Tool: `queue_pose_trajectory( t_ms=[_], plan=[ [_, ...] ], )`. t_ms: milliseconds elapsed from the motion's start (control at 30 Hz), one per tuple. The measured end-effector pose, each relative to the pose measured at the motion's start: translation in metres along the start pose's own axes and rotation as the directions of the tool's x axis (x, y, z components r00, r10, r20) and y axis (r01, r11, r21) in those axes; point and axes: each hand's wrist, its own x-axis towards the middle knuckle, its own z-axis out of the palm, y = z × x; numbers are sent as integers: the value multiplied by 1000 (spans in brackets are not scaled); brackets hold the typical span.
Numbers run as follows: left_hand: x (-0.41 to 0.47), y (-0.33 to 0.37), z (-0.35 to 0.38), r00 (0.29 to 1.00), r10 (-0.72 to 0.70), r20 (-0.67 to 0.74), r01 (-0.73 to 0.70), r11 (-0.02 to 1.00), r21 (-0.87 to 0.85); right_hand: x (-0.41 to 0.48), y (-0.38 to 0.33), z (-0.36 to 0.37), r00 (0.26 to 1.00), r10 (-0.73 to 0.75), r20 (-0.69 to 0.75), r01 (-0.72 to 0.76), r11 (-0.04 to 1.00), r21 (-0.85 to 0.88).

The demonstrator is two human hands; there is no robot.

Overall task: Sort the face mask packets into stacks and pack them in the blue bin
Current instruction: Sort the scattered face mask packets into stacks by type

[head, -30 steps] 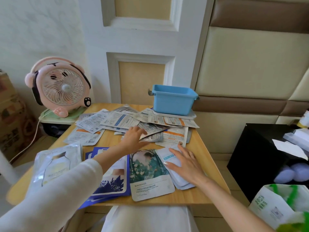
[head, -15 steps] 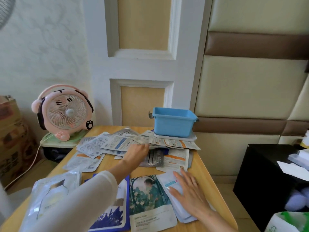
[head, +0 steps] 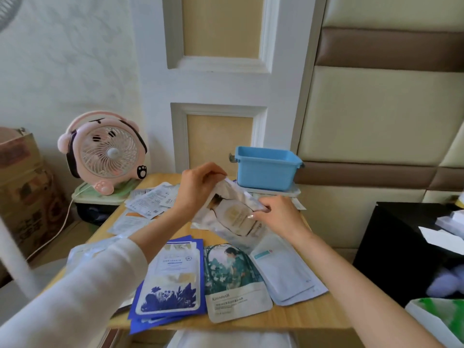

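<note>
Both hands hold one silvery packet (head: 233, 214) tilted in the air above the middle of the wooden worktop (head: 313, 315). The left hand (head: 198, 187) pinches its top edge with curled fingers, and the right hand (head: 278, 217) pinches its right edge. Below them, along the near edge, three piles lie side by side: a stack of dark blue packets (head: 170, 287) on the left, a packet with a green garden picture (head: 233, 277) just beside it, and a pale blue stack (head: 286, 272) on the right. Loose white packets (head: 150, 202) lie scattered on the far left of the worktop. The blue bin (head: 266, 172) stands upright at the far edge, behind the raised packet. A pink fan (head: 105, 156) stands left of the worktop.
</note>
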Motion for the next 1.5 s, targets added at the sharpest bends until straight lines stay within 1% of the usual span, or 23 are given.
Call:
queue_pose_trajectory(
  t_ms=[67, 133, 167, 200, 233, 267, 300, 367, 400, 467, 533, 600, 767, 833, 900, 1033, 1100, 1133, 1200, 1233, 1333, 1433, 1500],
  plan=[
    [-4, -4, -7, 963, -269, -30, 263, 954, -145, -2, 1, 9, 998, 57, -2, -55, 968, 245],
    [-8, -11, -18, 824, -565, 39, 555, 791, -256, -4, 0, 18, 986, 165, -16, -133, 845, 518],
    [-11, -14, -24, 739, -654, 162, 671, 695, -258, -4, -2, 24, 976, 216, -2, -170, 772, 612],
    [-17, -15, -27, 647, -689, 326, 762, 597, -251, -3, -5, 31, 973, 231, 9, -183, 743, 643],
    [-25, -19, -28, 566, -686, 458, 822, 512, -250, -1, -10, 40, 976, 219, 23, -185, 758, 626],
    [-33, -23, -29, 539, -682, 495, 841, 473, -263, 1, -17, 49, 981, 188, 49, -178, 772, 611],
    [-39, -30, -32, 542, -706, 456, 840, 470, -272, 6, -22, 59, 985, 151, 84, -171, 780, 602],
    [-49, -40, -50, 579, -753, 314, 815, 516, -264, 19, -23, 76, 984, 111, 141, -170, 828, 535],
    [-53, -46, -66, 584, -772, 251, 810, 533, -245, 26, -18, 83, 986, 110, 126, -154, 891, 427],
    [-62, -58, -104, 567, -812, 141, 821, 543, -178, 42, 7, 94, 991, 108, 75, -112, 993, 49],
    [-80, -73, -142, 521, -852, 53, 853, 518, -64, 49, 31, 100, 980, 141, 138, -108, 970, -219],
    [-100, -84, -170, 478, -878, 7, 877, 478, 42, 51, 47, 102, 965, 168, 201, -104, 950, -295],
    [-135, -98, -194, 386, -922, -39, 908, 372, 191, 50, 56, 93, 951, 117, 285, -8, 934, -356],
    [-143, -100, -195, 385, -922, -39, 907, 370, 200, 50, 58, 89, 953, 102, 286, 10, 930, -367],
    [-147, -100, -192, 407, -912, -45, 893, 388, 228, 48, 61, 89, 960, 32, 277, 85, 912, -401],
    [-148, -95, -184, 448, -891, -71, 867, 413, 279, 47, 64, 94, 952, -32, 304, 203, 809, -551],
    [-148, -95, -183, 446, -893, -67, 858, 404, 317, 51, 65, 95, 973, -56, 225, 183, 778, -601],
    [-149, -96, -183, 440, -896, -65, 854, 395, 338, 53, 61, 94, 987, -67, 149, 141, 814, -564],
    [-150, -97, -184, 448, -893, -48, 839, 401, 368, 58, 49, 89, 993, -103, -50, 78, 924, -373],
    [-151, -99, -184, 461, -887, -38, 830, 415, 372, 60, 39, 84, 977, -139, -162, 92, 959, -268],
    [-155, -99, -179, 495, -869, -19, 781, 434, 449, 65, 1, 66, 894, -188, -407, 225, 973, 45],
    [-161, -95, -174, 513, -858, -19, 659, 379, 649, 68, -29, 57, 894, -55, -445, 228, 910, 346],
    [-161, -92, -171, 581, -813, -36, 558, 365, 745, 69, -42, 59, 921, 59, -385, 156, 849, 504]
  ],
)
